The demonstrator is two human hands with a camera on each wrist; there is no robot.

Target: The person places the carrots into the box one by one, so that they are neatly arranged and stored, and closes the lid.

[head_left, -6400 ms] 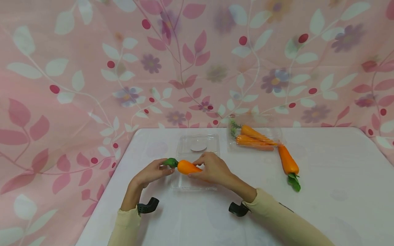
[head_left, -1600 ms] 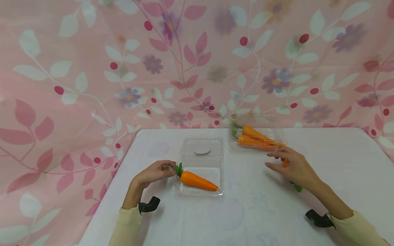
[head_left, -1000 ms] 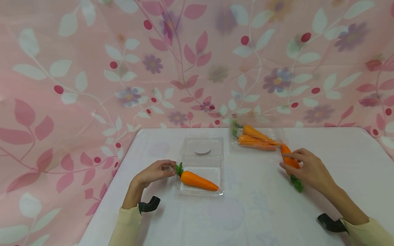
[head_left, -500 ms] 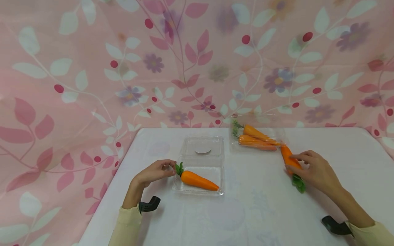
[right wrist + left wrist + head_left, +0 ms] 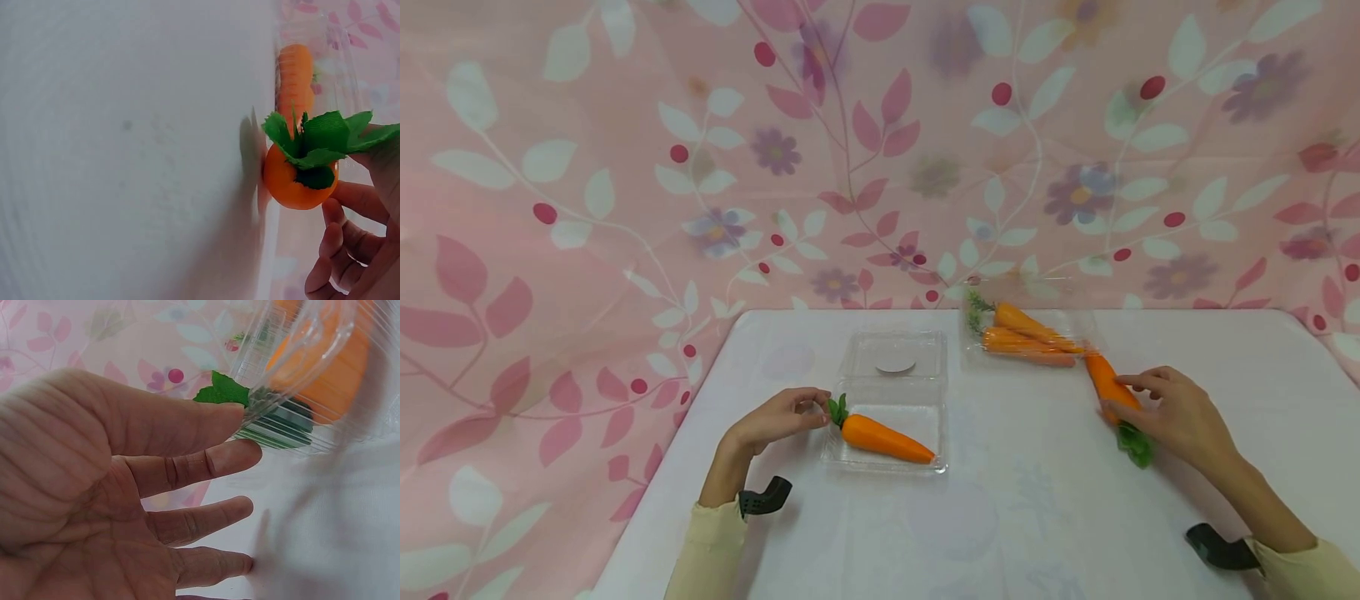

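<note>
Right hand: since 1.6 seconds ago, when the right hand (image 5: 1186, 421) covered most of the smooth orange carrot with green fabric leaves (image 5: 1103, 385), it has drawn back along the body; thumb and fingertips now pinch the carrot near its thick end, parted only by its width.
Loose carrot: on the white cloth-covered table (image 5: 1000, 508), its leaf end swung slightly rightward, its tip by the second clear plastic box (image 5: 1078, 318) (whether they touch, I cannot tell).
Left hand: the left hand (image 5: 775, 419), unmoved since then, pinches the rim of the lidded clear plastic tray (image 5: 927, 417) between thumb and index finger, the other fingers spread.
Tray carrot: the matching orange carrot (image 5: 883, 438), held over the tray 6.4 seconds ago, lies slantwise inside, leaves at the left rim.
Second box: orange carrots (image 5: 1033, 327) lie within, as before.
</note>
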